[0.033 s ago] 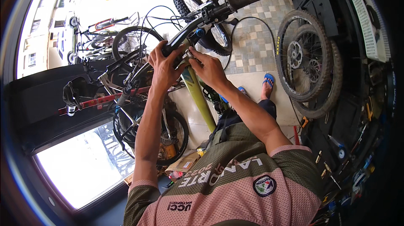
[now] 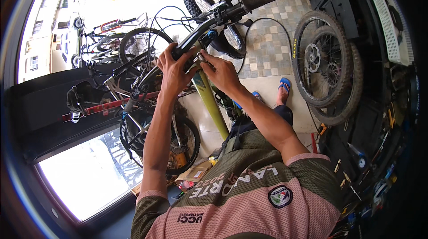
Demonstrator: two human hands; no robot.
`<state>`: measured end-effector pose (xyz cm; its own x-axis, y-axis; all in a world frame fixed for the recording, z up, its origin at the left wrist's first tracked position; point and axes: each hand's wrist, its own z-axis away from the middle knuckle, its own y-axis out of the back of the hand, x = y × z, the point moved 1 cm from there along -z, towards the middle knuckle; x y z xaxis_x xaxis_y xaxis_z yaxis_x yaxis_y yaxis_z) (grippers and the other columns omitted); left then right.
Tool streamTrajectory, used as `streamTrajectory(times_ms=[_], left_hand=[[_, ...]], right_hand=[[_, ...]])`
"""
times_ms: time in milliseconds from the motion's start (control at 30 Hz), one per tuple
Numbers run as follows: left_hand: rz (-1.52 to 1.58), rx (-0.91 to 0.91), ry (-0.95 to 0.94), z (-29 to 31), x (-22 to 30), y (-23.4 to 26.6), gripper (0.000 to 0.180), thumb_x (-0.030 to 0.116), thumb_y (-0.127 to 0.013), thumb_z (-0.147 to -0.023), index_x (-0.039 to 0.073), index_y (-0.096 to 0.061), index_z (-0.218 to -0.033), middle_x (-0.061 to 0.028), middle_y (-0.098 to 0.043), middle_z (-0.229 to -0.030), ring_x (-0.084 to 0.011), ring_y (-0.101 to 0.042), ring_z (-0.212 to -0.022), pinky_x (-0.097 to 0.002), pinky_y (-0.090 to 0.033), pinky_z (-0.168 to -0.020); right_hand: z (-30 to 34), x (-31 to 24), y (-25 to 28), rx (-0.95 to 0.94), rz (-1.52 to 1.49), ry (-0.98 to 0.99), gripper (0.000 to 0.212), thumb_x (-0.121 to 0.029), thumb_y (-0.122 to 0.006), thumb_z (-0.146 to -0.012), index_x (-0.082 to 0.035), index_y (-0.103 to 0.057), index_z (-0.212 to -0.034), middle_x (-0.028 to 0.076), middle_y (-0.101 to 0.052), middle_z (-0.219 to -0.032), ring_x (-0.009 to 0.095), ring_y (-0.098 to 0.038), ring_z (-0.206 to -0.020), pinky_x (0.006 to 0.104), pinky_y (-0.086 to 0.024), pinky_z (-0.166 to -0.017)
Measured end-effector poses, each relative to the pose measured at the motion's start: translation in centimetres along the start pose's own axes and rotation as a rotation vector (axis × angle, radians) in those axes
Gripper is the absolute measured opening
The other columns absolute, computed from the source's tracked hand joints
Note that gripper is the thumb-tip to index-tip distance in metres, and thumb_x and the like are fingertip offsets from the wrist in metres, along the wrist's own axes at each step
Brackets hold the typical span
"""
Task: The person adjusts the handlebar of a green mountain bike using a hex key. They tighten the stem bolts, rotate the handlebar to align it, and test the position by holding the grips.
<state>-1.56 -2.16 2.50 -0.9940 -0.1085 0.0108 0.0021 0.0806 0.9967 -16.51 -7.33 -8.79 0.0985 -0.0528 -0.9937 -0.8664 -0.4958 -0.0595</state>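
Observation:
A bicycle with a yellow-green frame tube (image 2: 208,101) stands in front of me, its black handlebar (image 2: 196,36) slanting from the lower left to the upper right. My left hand (image 2: 175,70) is closed round the handlebar close to its middle, thumb toward the frame. Just right of it, my right hand (image 2: 221,73) is bent in a pinch at the top of the frame's front end. A small shiny metal piece (image 2: 199,56) shows at its fingertips; what the fingers hold is mostly hidden. Below the bar, the knobbly front wheel (image 2: 232,43) rests over the tiles.
Two loose wheels (image 2: 318,58) lean at the right, beside a dark bench with scattered tools (image 2: 356,152). Other bicycles (image 2: 133,92) crowd the left side. A white plastic basket (image 2: 387,20) sits at the upper right. A black hose (image 2: 285,29) curves across the tiled floor (image 2: 263,56).

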Motion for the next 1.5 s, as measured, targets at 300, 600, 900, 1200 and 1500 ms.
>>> streamTrajectory(times_ms=[300,600,900,1200,1500], left_hand=[[0.042,0.001,0.008,-0.5,-0.1,-0.6,0.063,0.024,-0.092,-0.076,0.035,-0.075,-0.136,-0.0222,-0.043,-0.155,-0.0464,-0.039,-0.14,-0.0595,-0.027,-0.119],[0.043,0.005,0.017,-0.9,0.1,-1.0,0.066,0.023,-0.092,-0.075,0.036,-0.074,-0.138,-0.022,-0.043,-0.154,-0.0459,-0.039,-0.14,-0.0593,-0.026,-0.119],[0.01,0.014,-0.003,-0.9,0.2,-1.2,0.066,0.024,-0.092,-0.076,0.034,-0.073,-0.138,-0.0216,-0.043,-0.153,-0.0455,-0.039,-0.14,-0.0591,-0.027,-0.119],[-0.024,0.011,-0.017,-1.2,0.4,-0.9,0.069,0.023,-0.095,-0.074,0.03,-0.074,-0.14,-0.0213,-0.045,-0.152,-0.044,-0.042,-0.137,-0.0574,-0.033,-0.118],[0.039,0.041,-0.03,-1.3,0.3,-1.3,0.058,0.028,-0.093,-0.075,0.032,-0.077,-0.131,-0.0215,-0.044,-0.152,-0.0455,-0.039,-0.138,-0.0603,-0.029,-0.116]], right_hand=[[0.0,-0.8,0.8,-0.019,0.084,0.007,0.044,-0.023,-0.066,-0.104,0.0,-0.067,-0.141,0.025,-0.073,-0.128,0.041,-0.073,-0.114,0.0442,-0.06,-0.097],[-1.9,-3.0,1.8,-0.182,0.377,-0.093,0.046,-0.025,-0.066,-0.103,0.001,-0.067,-0.14,0.026,-0.077,-0.098,0.044,-0.076,-0.087,0.052,-0.061,-0.078],[-2.4,0.8,2.5,-0.251,0.11,-0.035,0.05,-0.019,-0.069,-0.103,-0.013,-0.061,-0.152,0.024,-0.077,-0.103,0.043,-0.076,-0.091,0.0498,-0.06,-0.083],[-3.5,4.1,1.4,-0.14,0.096,0.366,0.054,-0.016,-0.067,-0.104,-0.017,-0.056,-0.157,0.024,-0.076,-0.11,0.041,-0.074,-0.093,0.0474,-0.06,-0.082],[-2.8,2.5,2.0,-0.217,0.169,0.255,0.056,-0.018,-0.062,-0.106,-0.012,-0.05,-0.161,0.026,-0.075,-0.108,0.043,-0.074,-0.094,0.0498,-0.06,-0.083]])
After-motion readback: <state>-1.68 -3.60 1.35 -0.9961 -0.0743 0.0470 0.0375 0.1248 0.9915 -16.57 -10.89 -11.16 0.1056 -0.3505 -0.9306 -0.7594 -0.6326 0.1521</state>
